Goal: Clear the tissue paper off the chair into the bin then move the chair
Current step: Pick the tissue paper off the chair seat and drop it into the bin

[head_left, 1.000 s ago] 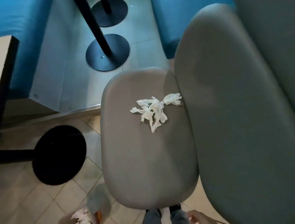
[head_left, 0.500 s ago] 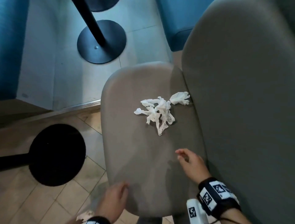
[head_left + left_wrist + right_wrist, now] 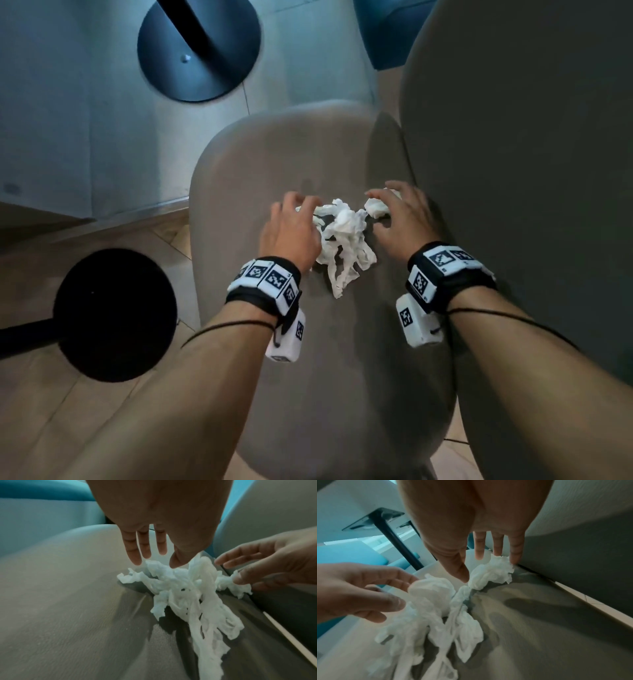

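Crumpled white tissue paper lies in a tangled heap on the grey seat of the chair, close to its grey backrest. My left hand hovers over the heap's left side with fingers spread, the tips just reaching the paper. My right hand is over a small wad by the backrest, fingers straight and touching it. Neither hand has closed on the paper. No bin is in view.
A black round table base sits on the tiled floor left of the seat. A second black base with its pole stands farther back on a raised grey platform. Blue upholstered seating is beyond the chair.
Both hands came up from the near edge of the seat and now reach the tissue heap, left on its left side, right on the wad by the backrest.
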Available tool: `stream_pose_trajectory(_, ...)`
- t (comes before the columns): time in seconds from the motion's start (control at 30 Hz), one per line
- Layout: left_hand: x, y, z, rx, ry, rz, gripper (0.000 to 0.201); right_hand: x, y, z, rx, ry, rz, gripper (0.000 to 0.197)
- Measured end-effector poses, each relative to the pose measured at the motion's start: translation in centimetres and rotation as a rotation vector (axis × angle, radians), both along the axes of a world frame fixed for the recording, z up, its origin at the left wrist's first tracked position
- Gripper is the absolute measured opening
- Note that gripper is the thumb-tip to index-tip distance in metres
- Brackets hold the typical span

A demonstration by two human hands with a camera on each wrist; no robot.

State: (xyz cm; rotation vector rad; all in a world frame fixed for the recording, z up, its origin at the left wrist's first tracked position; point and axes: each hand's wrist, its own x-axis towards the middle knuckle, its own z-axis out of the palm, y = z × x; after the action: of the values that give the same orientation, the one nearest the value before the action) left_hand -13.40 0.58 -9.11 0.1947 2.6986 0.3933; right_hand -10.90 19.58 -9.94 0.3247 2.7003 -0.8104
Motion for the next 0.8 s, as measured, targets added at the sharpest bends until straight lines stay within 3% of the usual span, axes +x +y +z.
stream_pose_trajectory(0.13,-0.4,0.3,-1.9,-0.03,-0.043,-0.019,0.04,-0.1,0.3,-2.3,0.035,-0.002,0.006,0.049)
stream_pose_trajectory(0.33,-1.0,-0.7,-2.8,0.144,-0.07,0.148,0.026,0.6,0.8,-3.6,-0.089,0.041,-0.089,0.017)
stream_pose_trajectory(0.47,-0.9,-2.3,-1.0,0.219,0.044,0.349,0.025,1.6,0.5,-2.0,-0.261,-0.051,-0.324,0.03)
stream_pose_trajectory(0.6,-0.3,-4.2,0.5,0.329,0.103,0.576,0.041,3.0,0.0,-0.9,-0.334,-0.123,-0.524,0.038)
stream_pose_trajectory(0.7,0.3,-4.9,1.1,0.275,0.162,0.545,0.04,4.1,-0.9,-1.0,-0.332,-0.146,-0.532,0.054)
stream_pose_trajectory(0.8,1.1,-4.4,1.0,0.277,0.119,0.45,0.032,4.4,-2.2,-1.9,-0.289,-0.176,-0.421,0.033)
